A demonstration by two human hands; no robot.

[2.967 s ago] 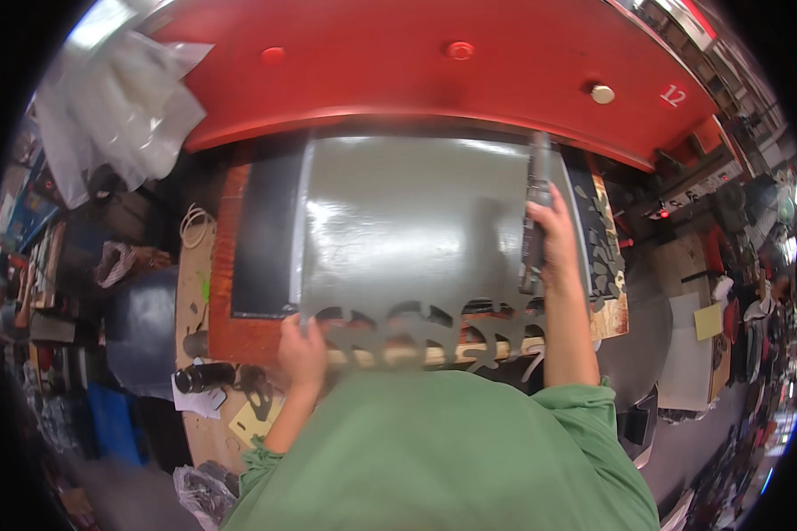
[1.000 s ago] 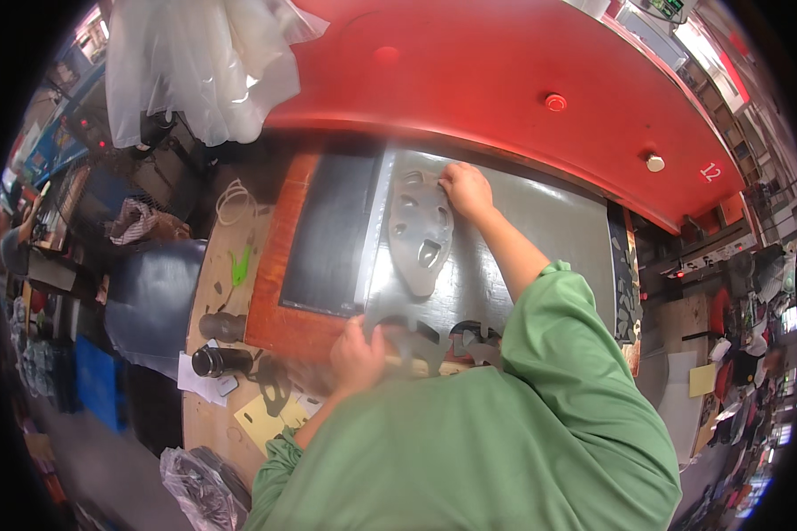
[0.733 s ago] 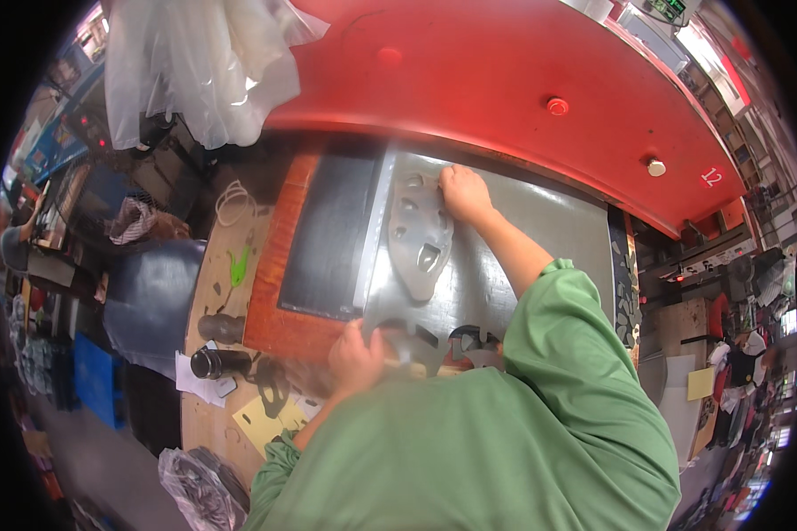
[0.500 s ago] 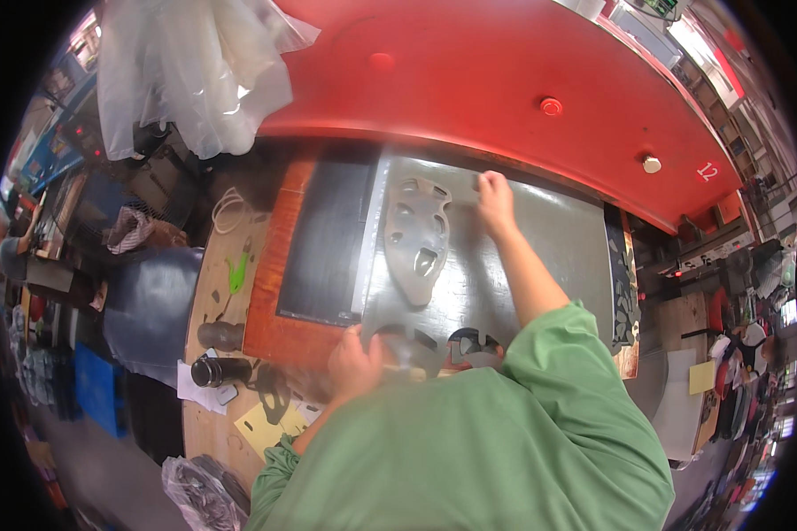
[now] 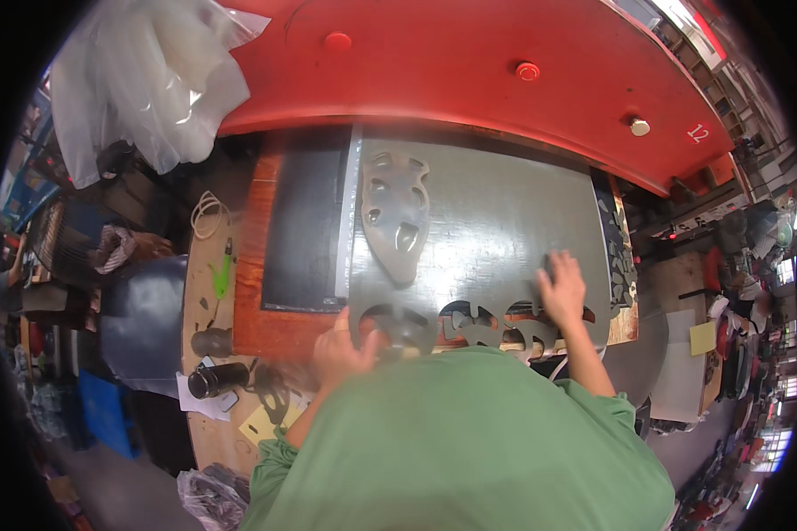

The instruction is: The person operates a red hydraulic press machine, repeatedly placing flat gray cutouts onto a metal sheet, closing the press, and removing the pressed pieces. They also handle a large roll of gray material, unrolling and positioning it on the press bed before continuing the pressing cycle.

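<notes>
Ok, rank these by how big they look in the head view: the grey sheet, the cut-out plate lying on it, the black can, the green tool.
1. Grey sheet
2. Cut-out plate
3. Black can
4. Green tool, thinner than the can; close, so unsure.

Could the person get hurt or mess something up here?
Maybe. Both the left hand and right hand rest on the grey sheet right by its cut-out holes, so an edge might nick a finger. The red press hangs over the sheet's far side, so reaching there looks risky. The metal cutting die lies loose on the sheet and might slide if the sheet shifts.
</notes>
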